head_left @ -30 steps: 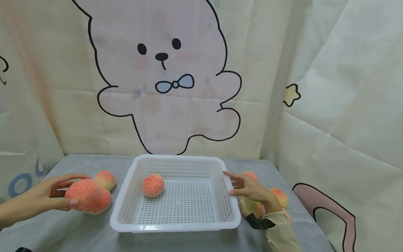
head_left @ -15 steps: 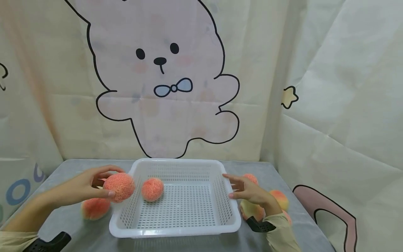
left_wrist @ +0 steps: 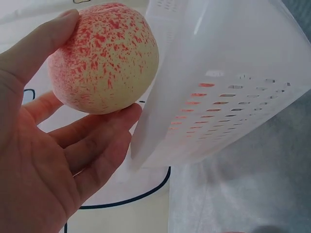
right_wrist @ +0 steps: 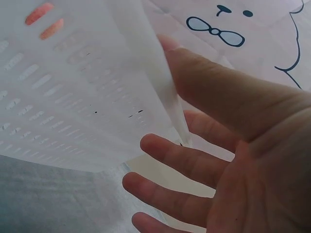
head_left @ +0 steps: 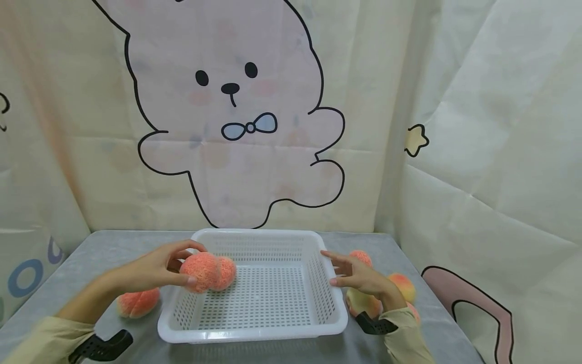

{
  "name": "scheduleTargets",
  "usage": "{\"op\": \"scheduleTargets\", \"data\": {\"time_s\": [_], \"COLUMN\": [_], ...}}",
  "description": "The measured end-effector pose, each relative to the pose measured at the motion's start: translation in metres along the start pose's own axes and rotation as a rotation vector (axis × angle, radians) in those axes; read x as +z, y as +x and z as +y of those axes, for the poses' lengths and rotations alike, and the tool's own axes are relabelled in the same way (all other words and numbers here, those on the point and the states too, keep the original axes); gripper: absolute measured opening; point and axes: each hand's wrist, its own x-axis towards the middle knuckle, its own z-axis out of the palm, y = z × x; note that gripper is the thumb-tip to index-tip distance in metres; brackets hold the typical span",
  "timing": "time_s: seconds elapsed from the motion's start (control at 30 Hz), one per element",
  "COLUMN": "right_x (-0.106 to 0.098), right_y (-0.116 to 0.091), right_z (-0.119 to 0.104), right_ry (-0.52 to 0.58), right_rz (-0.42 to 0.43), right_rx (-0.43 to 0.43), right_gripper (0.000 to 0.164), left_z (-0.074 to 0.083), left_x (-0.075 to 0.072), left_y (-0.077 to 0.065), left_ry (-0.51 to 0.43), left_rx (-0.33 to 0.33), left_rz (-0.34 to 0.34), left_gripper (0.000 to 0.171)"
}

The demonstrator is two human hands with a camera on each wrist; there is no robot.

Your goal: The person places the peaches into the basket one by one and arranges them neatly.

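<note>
One round, pink-and-cream, foam-looking peach [head_left: 198, 272] is held in bent fingers of the left hand [head_left: 156, 265] at the left edge of the rectangular white plastic basket [head_left: 254, 335], whose right edge the right hand [head_left: 356, 277] touches with loose fingers, and this loading step seems to need lowering, then release.

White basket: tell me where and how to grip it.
I'd take the white basket by its rim, at the left and right ends, coming from outside: the walls rise from the table to a projecting edge, and the right hand touches its right end.
</note>
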Motion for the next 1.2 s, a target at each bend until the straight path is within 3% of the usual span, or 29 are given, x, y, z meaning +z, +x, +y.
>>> {"op": "scheduleTargets", "data": {"time_s": [0.2,0.43,0.7,1.03,1.2], "right_x": [0.000,0.000,-0.001,0.000,0.000], "right_y": [-0.001,0.000,0.002,0.000,0.000], "right_z": [0.002,0.001,0.001,0.003,0.002], "right_ry": [-0.011,-0.043,-0.030,-0.015,-0.014], "right_rz": [0.005,0.001,0.015,0.018,0.016], "right_rx": [-0.013,-0.028,-0.004,-0.005,-0.009], "right_gripper": [0.079,0.080,0.080,0.079,0.079], "left_z": [0.007,0.013,0.008,0.002,-0.001], "left_x": [0.009,0.018,0.026,0.032,0.034], "left_y": [0.010,0.017,0.016,0.016,0.017], "left_ry": [0.063,0.210,0.304,0.449,0.477], "left_rx": [0.028,-0.014,-0.023,-0.017,-0.006], "left_rz": [-0.010,-0.010,-0.018,-0.013,-0.036], "left_gripper": [0.054,0.059,0.067,0.061,0.057]}}
